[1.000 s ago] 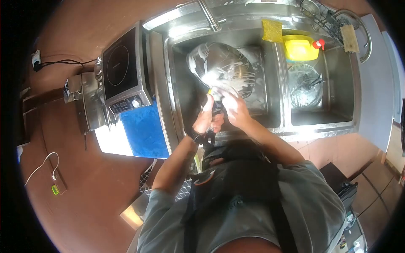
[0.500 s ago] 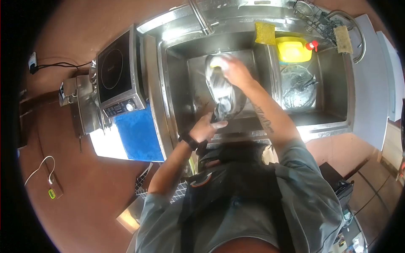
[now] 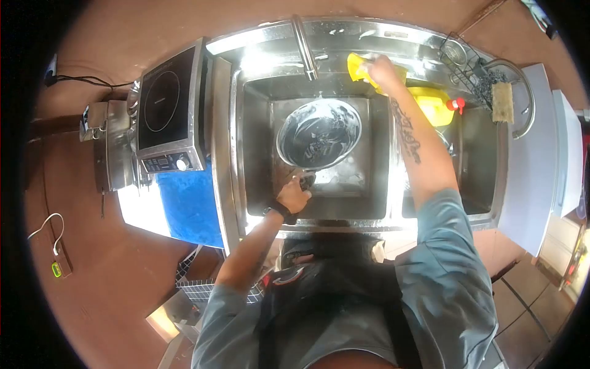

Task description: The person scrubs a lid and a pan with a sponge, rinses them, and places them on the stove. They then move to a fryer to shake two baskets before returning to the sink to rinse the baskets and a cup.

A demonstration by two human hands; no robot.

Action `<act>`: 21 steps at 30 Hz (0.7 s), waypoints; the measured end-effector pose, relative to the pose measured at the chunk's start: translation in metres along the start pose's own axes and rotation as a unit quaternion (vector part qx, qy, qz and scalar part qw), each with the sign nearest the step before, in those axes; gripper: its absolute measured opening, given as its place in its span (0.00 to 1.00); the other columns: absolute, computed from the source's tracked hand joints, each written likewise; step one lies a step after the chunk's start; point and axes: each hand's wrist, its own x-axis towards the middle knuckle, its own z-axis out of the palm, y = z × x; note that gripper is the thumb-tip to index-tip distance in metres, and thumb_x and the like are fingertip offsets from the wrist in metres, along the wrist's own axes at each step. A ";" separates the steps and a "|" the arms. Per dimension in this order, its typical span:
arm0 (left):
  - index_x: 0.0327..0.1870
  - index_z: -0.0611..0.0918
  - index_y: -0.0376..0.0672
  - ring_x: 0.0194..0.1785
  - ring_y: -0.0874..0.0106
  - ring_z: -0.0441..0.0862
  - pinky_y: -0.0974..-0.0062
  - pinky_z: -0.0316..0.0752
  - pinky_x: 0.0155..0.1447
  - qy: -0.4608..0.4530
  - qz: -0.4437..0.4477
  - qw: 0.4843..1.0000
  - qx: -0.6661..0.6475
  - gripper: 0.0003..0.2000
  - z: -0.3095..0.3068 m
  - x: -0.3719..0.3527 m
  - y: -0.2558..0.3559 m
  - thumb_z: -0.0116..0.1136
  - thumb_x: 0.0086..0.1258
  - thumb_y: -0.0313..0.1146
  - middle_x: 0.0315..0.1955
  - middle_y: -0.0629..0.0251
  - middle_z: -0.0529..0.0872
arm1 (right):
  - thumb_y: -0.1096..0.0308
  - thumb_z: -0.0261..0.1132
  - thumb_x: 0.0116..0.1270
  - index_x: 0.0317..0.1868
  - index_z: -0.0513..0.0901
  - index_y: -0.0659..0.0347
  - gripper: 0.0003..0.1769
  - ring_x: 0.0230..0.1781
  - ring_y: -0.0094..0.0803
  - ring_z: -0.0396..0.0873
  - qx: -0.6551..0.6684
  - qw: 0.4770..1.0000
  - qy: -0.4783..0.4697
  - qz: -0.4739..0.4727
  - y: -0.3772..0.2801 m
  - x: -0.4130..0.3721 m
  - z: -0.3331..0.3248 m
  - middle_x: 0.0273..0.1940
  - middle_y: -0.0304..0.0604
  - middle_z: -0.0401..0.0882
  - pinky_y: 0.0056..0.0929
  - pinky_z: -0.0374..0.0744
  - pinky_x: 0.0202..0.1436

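Basically, left hand point(image 3: 295, 198) closed round black pan handle point(image 3: 307, 180). Sudsy pan point(image 3: 319, 134) sits ahead of grip at 1 o'clock, inside larger sink basin point(image 3: 258, 178). Faucet point(image 3: 305, 52) at 12 from pan. Right hand point(image 3: 382, 69) between 1 and 2 from pan, touching yellow pad point(image 3: 358, 66); finger closure partly hidden, can't tell. Yellow bottle point(image 3: 430, 104) at 4 from right hand.
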 end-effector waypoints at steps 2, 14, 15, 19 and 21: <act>0.70 0.70 0.40 0.63 0.47 0.78 0.60 0.71 0.68 -0.003 0.002 1.000 -0.011 0.30 -0.004 0.000 0.013 0.61 0.63 0.31 0.57 0.41 0.81 | 0.61 0.63 0.62 0.46 0.85 0.66 0.18 0.44 0.58 0.84 -0.316 0.933 0.011 -0.172 -0.008 0.033 0.002 0.43 0.65 0.85 0.46 0.82 0.53; 0.79 0.52 0.46 0.26 0.69 0.83 0.74 0.75 0.25 -0.048 -0.112 0.845 -0.521 0.38 0.009 0.015 0.045 0.56 0.71 0.25 0.43 0.53 0.83 | 0.67 0.61 0.70 0.65 0.74 0.59 0.23 0.62 0.52 0.75 -0.286 0.898 0.015 -0.335 -0.039 -0.006 0.069 0.64 0.56 0.72 0.42 0.74 0.68; 0.79 0.52 0.46 0.26 0.69 0.83 0.74 0.75 0.25 -0.048 -0.114 0.843 -0.524 0.38 0.013 0.016 0.049 0.56 0.71 0.25 0.43 0.53 0.83 | 0.67 0.61 0.69 0.65 0.75 0.59 0.24 0.61 0.51 0.76 -0.288 0.916 -0.022 -0.279 -0.048 -0.010 0.072 0.63 0.56 0.74 0.41 0.75 0.67; 0.74 0.62 0.47 0.36 0.66 0.87 0.74 0.76 0.29 -0.088 -0.054 0.807 -0.581 0.29 -0.001 0.022 0.067 0.57 0.74 0.30 0.45 0.58 0.82 | 0.68 0.62 0.67 0.59 0.80 0.59 0.20 0.59 0.49 0.78 -0.379 0.882 -0.079 -0.268 -0.021 -0.020 0.084 0.58 0.55 0.79 0.42 0.78 0.63; 0.69 0.69 0.47 0.41 0.65 0.87 0.73 0.77 0.35 -0.087 -0.006 0.742 -0.664 0.22 -0.019 0.026 0.082 0.55 0.77 0.39 0.48 0.59 0.82 | 0.68 0.64 0.65 0.50 0.84 0.62 0.14 0.50 0.51 0.82 -0.410 0.832 -0.113 -0.356 0.006 -0.032 0.094 0.47 0.55 0.85 0.40 0.81 0.56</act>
